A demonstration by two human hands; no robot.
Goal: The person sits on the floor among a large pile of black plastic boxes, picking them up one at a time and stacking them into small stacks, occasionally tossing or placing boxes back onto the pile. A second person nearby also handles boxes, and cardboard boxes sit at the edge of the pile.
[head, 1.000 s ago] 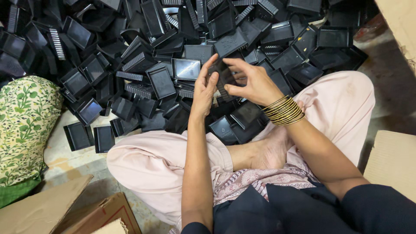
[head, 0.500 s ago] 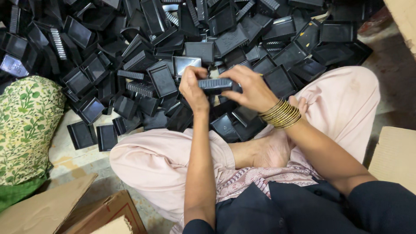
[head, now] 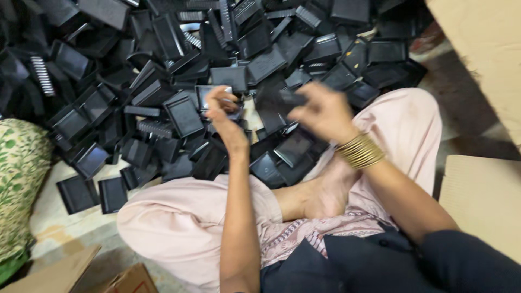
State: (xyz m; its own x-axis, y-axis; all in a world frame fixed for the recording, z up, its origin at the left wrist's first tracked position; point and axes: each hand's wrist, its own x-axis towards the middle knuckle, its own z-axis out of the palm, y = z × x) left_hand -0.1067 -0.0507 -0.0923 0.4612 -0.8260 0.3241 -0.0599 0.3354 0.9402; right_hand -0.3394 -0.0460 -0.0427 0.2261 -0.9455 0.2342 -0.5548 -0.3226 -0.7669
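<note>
Seated person, cross-legged on the floor (head: 65, 217). The right hand (head: 324, 113), its wrist ringed with gold bangles (head: 361, 152), has its grip clamped on a black plastic tray (head: 277, 106); motion blur hides the exact finger placement. The left hand (head: 227, 122), at nine o'clock of the right, is raised with fingers curled; whether its grip touches the tray cannot be told. A heap of black trays (head: 179, 65) lies at twelve o'clock; a floral cushion (head: 19, 179) at nine.
</note>
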